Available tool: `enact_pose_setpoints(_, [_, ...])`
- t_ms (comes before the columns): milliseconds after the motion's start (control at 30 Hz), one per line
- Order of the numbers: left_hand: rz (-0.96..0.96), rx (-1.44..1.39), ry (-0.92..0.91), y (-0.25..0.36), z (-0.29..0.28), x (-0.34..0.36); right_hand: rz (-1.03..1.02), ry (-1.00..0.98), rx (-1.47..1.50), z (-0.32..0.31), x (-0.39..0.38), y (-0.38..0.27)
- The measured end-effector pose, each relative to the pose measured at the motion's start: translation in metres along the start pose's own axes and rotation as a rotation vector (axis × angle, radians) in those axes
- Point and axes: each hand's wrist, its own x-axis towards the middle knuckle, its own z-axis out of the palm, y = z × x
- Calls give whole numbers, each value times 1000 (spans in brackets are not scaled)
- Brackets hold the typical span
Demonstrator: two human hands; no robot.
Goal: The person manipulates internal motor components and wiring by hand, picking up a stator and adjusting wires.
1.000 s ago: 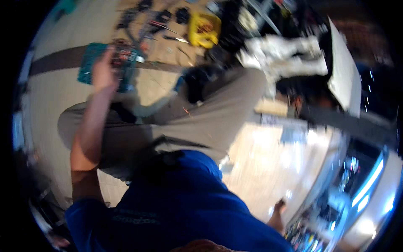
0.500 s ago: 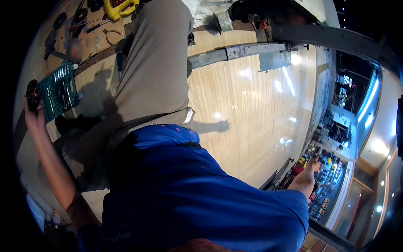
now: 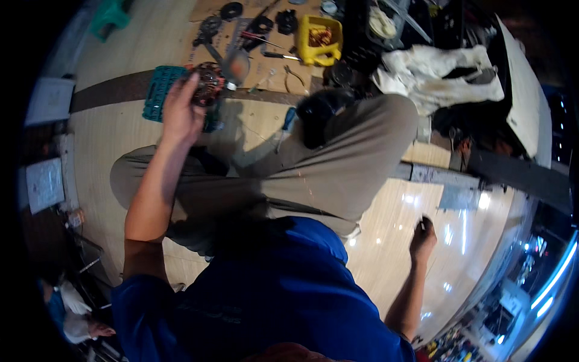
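Note:
My left hand (image 3: pixel 184 111) is closed on a round part with copper windings (image 3: pixel 210 83), held over the teal socket case (image 3: pixel 158 92), which it partly hides. My right hand (image 3: pixel 422 240), out to the right over the pale floor, is closed around a small dark object (image 3: pixel 426 224) that I cannot make out. Beyond my crossed legs a cardboard sheet (image 3: pixel 205 12) carries several black round parts (image 3: pixel 231 11), a screwdriver (image 3: pixel 280 55), pliers (image 3: pixel 293 78) and other tools. A yellow container (image 3: pixel 312 53) with copper-coloured contents stands at its right.
A green stool (image 3: pixel 110 18) is at upper left. White cloths (image 3: pixel 434 78) and black crates (image 3: pixel 398 24) lie at upper right, beside a dark beam (image 3: pixel 512 175). At lower left another person's hand (image 3: pixel 99 329) shows at the rim.
The view swung right and has turned back toward the cardboard. My left hand still holds the wound part; my right hand has come forward from low at the right.

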Motion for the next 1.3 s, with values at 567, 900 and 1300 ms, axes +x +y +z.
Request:
enact_pose_setpoints(567, [103, 173, 32, -2, 3, -2, -582, -485, 610, 146, 53, -454])
enact_pose_setpoints(900, [-135, -82, 1, 11, 1, -5, -647, -526, 365, 164, 87, -417])
enact_pose_setpoints(1300, [75, 136, 30, 2, -5, 3, -478, -775, 931, 83, 99, -413])
